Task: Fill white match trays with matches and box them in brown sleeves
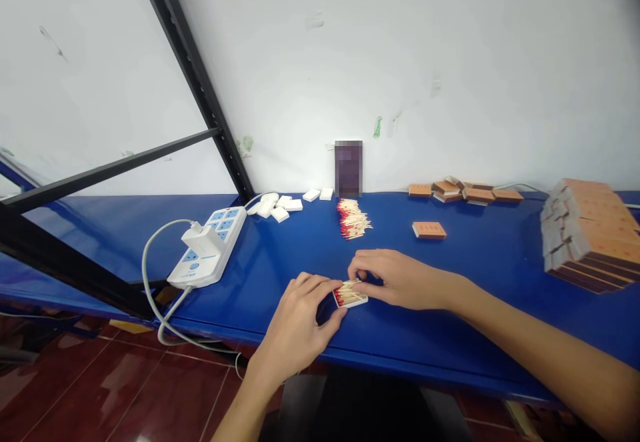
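Observation:
A small white matchbox tray (pixel 351 295) full of red-tipped matches lies on the blue table (pixel 480 262) near its front edge. My left hand (pixel 300 319) is curled around the tray's left end, thumb and fingers pinching it. From the right, my right hand (pixel 395 277) reaches over it, with its fingertips pressed on the matches at the tray's top. A loose pile of red-tipped matches (pixel 351 219) lies farther back, toward the wall.
White empty trays (pixel 280 207) lie at the back by a white power strip (pixel 207 247) with a plugged charger and cable. An orange matchbox (pixel 429 230) lies alone, more orange matchboxes (pixel 465 192) sit along the wall, and stacked orange boxes (pixel 590 232) stand at the right. A black frame (pixel 200 89) slants at left.

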Demonstrator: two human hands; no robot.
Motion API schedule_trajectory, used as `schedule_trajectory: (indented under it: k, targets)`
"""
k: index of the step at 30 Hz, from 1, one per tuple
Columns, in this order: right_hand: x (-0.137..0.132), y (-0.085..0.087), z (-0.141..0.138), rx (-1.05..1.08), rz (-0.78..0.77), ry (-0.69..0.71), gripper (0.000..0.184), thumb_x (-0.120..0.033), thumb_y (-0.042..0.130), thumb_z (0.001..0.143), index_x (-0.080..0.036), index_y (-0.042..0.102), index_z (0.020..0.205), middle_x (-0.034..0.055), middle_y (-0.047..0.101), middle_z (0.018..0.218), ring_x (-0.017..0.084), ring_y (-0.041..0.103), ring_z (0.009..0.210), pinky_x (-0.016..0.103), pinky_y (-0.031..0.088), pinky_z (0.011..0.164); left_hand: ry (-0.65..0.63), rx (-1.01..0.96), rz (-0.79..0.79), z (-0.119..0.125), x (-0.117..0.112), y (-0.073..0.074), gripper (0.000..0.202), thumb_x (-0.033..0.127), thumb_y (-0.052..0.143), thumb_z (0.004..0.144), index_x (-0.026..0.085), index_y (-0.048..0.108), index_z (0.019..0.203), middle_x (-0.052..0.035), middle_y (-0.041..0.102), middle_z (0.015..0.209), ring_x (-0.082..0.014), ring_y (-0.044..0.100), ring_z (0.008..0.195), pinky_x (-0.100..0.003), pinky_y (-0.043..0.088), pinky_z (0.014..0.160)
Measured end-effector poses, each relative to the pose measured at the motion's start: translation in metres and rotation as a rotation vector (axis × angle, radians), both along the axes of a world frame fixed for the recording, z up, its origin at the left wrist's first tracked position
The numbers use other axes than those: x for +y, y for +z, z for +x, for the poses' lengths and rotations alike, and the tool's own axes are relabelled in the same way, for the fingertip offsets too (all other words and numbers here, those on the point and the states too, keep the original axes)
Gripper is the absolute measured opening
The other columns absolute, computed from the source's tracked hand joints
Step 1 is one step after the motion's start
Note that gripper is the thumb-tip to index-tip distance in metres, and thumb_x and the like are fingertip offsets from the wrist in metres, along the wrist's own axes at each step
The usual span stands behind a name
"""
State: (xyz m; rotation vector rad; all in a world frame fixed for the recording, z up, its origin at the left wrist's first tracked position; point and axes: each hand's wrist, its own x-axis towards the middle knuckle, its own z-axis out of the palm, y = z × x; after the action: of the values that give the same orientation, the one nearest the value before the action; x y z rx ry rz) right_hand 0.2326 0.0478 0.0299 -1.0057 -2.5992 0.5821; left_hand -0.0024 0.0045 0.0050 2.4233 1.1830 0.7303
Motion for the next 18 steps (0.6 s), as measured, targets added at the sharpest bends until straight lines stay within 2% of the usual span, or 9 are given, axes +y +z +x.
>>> schedule_trajectory:
  k: [5, 10, 14, 18]
  targets:
    - [0.0016, -0.0045, -0.0041, 0.057, -0.031, -0.011, 0.013, -0.027, 0.056, 0.094, -0.020, 0.063, 0.086, -0.0011, 0.057, 0.079, 0.012, 0.051, 0.071, 0.026, 0.037, 0.066, -0.012, -0.015, -0.011, -0.0003, 0.0001, 0.0000, 0.016, 0.020, 0.064, 0.094, 0.026, 0.061, 0.109, 0.0003, 0.067, 0.111, -0.0230, 0.055, 0.104, -0.039, 0.042, 0.094]
    - [0.0002, -0.0062, -0.0055, 0.089, -0.049, -0.016, 0.016, -0.027, 0.056, 0.093, -0.019, 0.064, 0.081, -0.0017, 0.057, 0.075, 0.011, 0.049, 0.067, 0.025, 0.036, 0.063, -0.007, -0.029, -0.021, -0.0004, 0.0004, -0.0001, 0.021, 0.019, 0.066, 0.093, 0.027, 0.059, 0.111, 0.0013, 0.067, 0.112, -0.0225, 0.055, 0.103, -0.038, 0.041, 0.093]
    - [0.0001, -0.0067, -0.0042, 0.127, -0.052, -0.003, 0.014, -0.032, 0.063, 0.089, -0.019, 0.061, 0.083, -0.0030, 0.056, 0.074, 0.010, 0.048, 0.065, 0.024, 0.037, 0.062, -0.023, -0.034, -0.027, -0.0002, 0.0007, -0.0002, 0.015, 0.019, 0.064, 0.094, 0.027, 0.060, 0.106, 0.0021, 0.067, 0.111, -0.0222, 0.055, 0.103, -0.038, 0.041, 0.093]
    - [0.0018, -0.0088, -0.0042, 0.139, -0.084, -0.024, 0.006, -0.025, 0.062, 0.087, -0.020, 0.059, 0.085, -0.0048, 0.053, 0.069, 0.009, 0.046, 0.061, 0.023, 0.036, 0.059, -0.034, -0.043, -0.038, -0.0004, 0.0000, 0.0008, 0.017, 0.019, 0.064, 0.094, 0.027, 0.059, 0.108, 0.0014, 0.067, 0.112, -0.0223, 0.055, 0.104, -0.038, 0.041, 0.094]
